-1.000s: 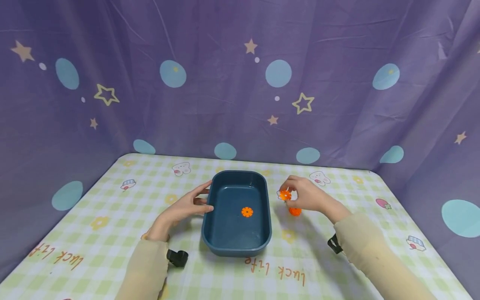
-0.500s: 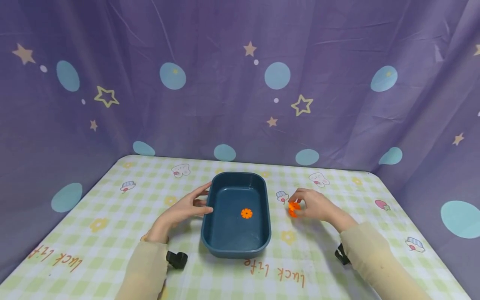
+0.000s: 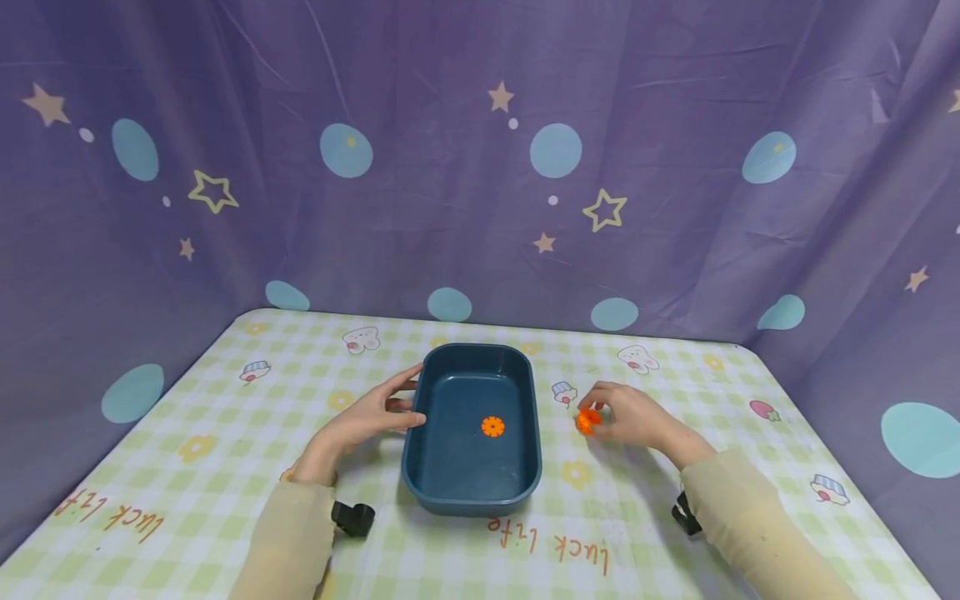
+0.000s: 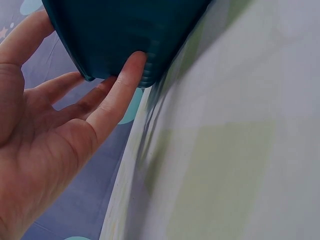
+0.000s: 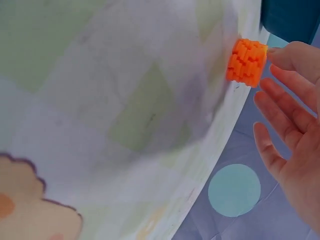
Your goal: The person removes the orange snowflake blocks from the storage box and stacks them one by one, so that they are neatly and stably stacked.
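A dark blue rectangular tray (image 3: pixel 465 502) stands on the table. In the head view my left hand (image 3: pixel 372 414) rests against its left side, thumb at the rim and fingers spread. One fairly straight finger touches the tray's outer wall (image 4: pixel 107 32) in the left wrist view. To the tray's right, my right hand (image 3: pixel 633 417) pinches an orange notched disc (image 3: pixel 590 418) on top of a short stack. The right wrist view shows the stack (image 5: pixel 245 65) of several orange discs side-on, the thumb at its top disc. Another orange disc (image 3: pixel 492 427) lies flat inside the tray.
A green-checked tablecloth (image 3: pixel 420 567) with printed drawings covers the table. Behind it hangs a purple curtain (image 3: pixel 420 225) with stars and blue dots. Black camera mounts sit on the left wrist (image 3: pixel 353 519) and right wrist (image 3: pixel 686 515).
My right hand has moved down and slightly right, bringing its orange disc from above onto the stack. The left hand and the tray keep their places.
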Demonstrator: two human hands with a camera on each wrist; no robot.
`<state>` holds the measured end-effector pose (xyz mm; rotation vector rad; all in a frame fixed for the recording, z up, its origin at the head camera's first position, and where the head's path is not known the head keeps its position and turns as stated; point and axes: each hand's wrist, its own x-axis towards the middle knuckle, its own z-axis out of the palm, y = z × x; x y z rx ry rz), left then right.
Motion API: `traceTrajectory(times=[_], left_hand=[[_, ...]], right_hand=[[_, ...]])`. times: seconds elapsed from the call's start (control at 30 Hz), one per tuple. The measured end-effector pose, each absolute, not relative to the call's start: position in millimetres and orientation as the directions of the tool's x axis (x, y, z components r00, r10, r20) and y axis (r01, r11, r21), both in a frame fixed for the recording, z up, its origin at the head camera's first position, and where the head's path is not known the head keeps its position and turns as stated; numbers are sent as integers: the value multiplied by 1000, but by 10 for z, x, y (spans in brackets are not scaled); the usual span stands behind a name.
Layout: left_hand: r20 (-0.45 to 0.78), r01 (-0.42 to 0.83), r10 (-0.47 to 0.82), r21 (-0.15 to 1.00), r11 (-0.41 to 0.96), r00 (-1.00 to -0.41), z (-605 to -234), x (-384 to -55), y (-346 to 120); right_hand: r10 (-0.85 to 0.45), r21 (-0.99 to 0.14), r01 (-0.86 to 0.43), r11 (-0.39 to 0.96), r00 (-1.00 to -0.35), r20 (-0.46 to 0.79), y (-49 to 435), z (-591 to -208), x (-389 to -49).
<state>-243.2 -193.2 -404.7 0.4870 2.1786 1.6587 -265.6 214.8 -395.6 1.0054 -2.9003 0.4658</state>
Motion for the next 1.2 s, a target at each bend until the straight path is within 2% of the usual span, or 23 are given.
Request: traceTrajectory(times=[0.13,0.37,0.8,1.0,1.2], left_hand=[[-72,57,478,966,250,-875,-4056,-2434,-1939],[-82,46,471,966,255,-879,-4069,-2407,-1987],[-79,50,464,964,261,-882,-4053,-2398,-1976],[-69,56,469,967,248,-880,-4051,-2409,-1961],[-71,59,472,965,255,-879,-4039,-2409,-1936]], right_hand=[[-598,-266,-613,744,-788,145,2127,-3920,-2664],[-678,-256,-699,668,-713,180,1869,-3810,-2717],[-719,-192,-763,617,-646,257,1261,-3569,-2721],[-803,-138,-816,562,-578,146,1017,-3614,-2712],[-794,-60,-792,608,-608,-23,836,-3681,-2676]])
